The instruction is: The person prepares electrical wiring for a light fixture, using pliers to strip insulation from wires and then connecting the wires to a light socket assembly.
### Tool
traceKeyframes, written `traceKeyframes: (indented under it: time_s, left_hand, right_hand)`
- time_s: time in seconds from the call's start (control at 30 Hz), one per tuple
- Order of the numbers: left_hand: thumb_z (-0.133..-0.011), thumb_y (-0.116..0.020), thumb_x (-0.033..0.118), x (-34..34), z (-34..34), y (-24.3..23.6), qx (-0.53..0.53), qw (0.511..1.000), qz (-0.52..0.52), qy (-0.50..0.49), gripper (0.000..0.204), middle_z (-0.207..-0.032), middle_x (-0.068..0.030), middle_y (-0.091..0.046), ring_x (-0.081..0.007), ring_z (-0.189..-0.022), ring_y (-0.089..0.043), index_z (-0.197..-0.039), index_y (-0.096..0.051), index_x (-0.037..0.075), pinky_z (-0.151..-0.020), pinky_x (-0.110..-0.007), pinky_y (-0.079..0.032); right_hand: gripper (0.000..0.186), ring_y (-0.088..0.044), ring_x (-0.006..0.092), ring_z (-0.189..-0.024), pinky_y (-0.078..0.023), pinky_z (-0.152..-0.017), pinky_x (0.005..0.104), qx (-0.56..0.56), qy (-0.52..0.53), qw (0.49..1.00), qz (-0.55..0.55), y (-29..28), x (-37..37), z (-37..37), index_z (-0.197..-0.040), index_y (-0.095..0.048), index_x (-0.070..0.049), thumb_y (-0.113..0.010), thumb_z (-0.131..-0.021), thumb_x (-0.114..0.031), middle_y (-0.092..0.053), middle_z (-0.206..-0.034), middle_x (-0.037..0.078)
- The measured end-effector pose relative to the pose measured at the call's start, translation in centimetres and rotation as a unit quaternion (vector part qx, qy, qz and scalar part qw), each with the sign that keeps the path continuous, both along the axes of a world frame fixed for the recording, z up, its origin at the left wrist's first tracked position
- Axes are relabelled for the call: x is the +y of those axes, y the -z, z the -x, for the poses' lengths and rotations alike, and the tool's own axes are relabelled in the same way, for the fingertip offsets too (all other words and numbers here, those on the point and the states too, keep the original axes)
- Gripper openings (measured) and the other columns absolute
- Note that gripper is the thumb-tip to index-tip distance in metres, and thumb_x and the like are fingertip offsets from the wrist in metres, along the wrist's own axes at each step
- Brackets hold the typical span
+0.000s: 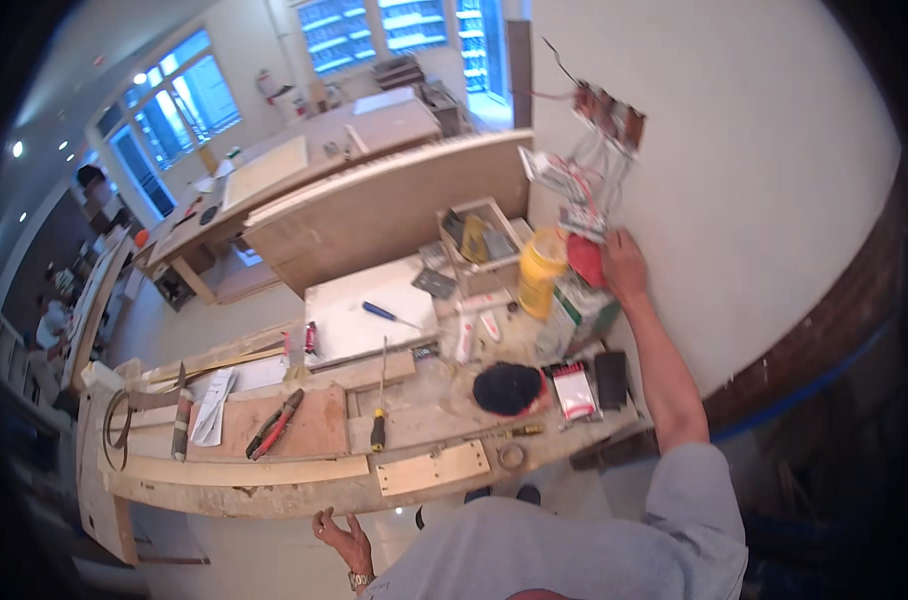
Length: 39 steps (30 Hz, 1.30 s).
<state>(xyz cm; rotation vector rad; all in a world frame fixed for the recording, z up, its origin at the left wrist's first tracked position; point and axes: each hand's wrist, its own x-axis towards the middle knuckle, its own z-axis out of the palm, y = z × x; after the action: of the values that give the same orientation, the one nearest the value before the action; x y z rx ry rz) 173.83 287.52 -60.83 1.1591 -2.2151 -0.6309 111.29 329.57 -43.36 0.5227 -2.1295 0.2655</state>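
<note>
At the right end of the workbench, my right hand (626,264) reaches out against the wall, its fingers curled at the edge of a rounded red thing (586,262) that looks like cloth or a cap. A yellow tub (540,272) stands just left of it, and a white and green bag (577,312) sits below. Above the hand, switch plates with loose wires (582,220) hang from open wall boxes (610,115). My left hand (345,542) is low in front of the bench's near edge, fingers apart, holding nothing.
On the bench (304,500) lie red-handled pliers (276,424), a yellow-handled screwdriver (379,430), a blue screwdriver (379,311) on a white board, a dark cap (508,388) and a tape roll (512,457). A wooden box (479,262) holds tools. Behind stands a long panel (374,222).
</note>
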Motion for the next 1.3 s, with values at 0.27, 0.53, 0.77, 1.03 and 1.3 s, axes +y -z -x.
traceKeyframes:
  time_s: [0.27,0.53,0.77,1.03,1.3]
  left_hand:
    - [-0.088,-0.070,0.001,2.6,-1.0,0.9,0.027,0.999,-0.003,-0.031,0.045,-0.141,-0.0281,-0.042,-0.0433,-0.132,-0.038,-0.129,-0.053,-0.006,-0.112,-0.054,-0.034]
    - [-0.089,-0.070,0.003,2.1,-0.3,0.9,0.015,1.000,-0.010,-0.002,0.045,-0.141,-0.0276,-0.042,-0.0434,-0.132,-0.038,-0.130,-0.053,-0.004,-0.113,-0.055,-0.034]
    - [-0.092,-0.069,0.008,1.6,1.0,1.4,0.010,1.000,0.000,0.020,0.045,-0.140,-0.0258,-0.043,-0.0412,-0.131,-0.039,-0.132,-0.053,-0.005,-0.113,-0.053,-0.033]
    - [-0.093,-0.069,0.007,1.8,-0.8,1.9,0.026,1.000,-0.006,-0.005,0.041,-0.135,-0.0249,-0.046,-0.0408,-0.129,-0.041,-0.129,-0.054,-0.005,-0.111,-0.053,-0.035]
    - [-0.090,-0.069,0.004,3.2,-1.5,0.4,0.029,0.999,-0.007,-0.029,0.041,-0.133,-0.0250,-0.048,-0.0408,-0.127,-0.043,-0.128,-0.055,-0.003,-0.111,-0.051,-0.035]
  right_hand:
    - [0.013,-0.064,0.0364,-0.087,-0.055,-0.077,0.0473,0.020,-0.059,0.998,0.009,0.0,-0.7,-0.5,-0.099,-0.057,-0.004,-0.064,-0.094,-0.013,-0.058,-0.099,0.016]
    - [0.018,-0.064,0.0370,-0.091,-0.055,-0.080,0.0481,0.025,-0.019,0.999,0.009,0.9,-0.9,-0.5,-0.101,-0.058,-0.004,-0.068,-0.092,-0.017,-0.060,-0.099,0.017]
    - [0.024,-0.062,0.0297,-0.100,-0.049,-0.085,0.0461,0.039,0.029,0.999,-0.003,-1.4,-3.6,0.2,-0.102,-0.063,-0.010,-0.072,-0.088,-0.027,-0.062,-0.102,0.011]
    - [0.021,-0.062,0.0256,-0.100,-0.044,-0.087,0.0465,0.076,0.011,0.997,-0.008,-0.9,-4.2,0.0,-0.095,-0.064,-0.013,-0.075,-0.085,-0.027,-0.063,-0.101,0.006]
    - [0.020,-0.060,0.0235,-0.097,-0.042,-0.086,0.0436,0.070,0.023,0.997,-0.023,-0.8,-3.7,-1.8,-0.094,-0.063,-0.015,-0.074,-0.088,-0.030,-0.061,-0.100,0.004]
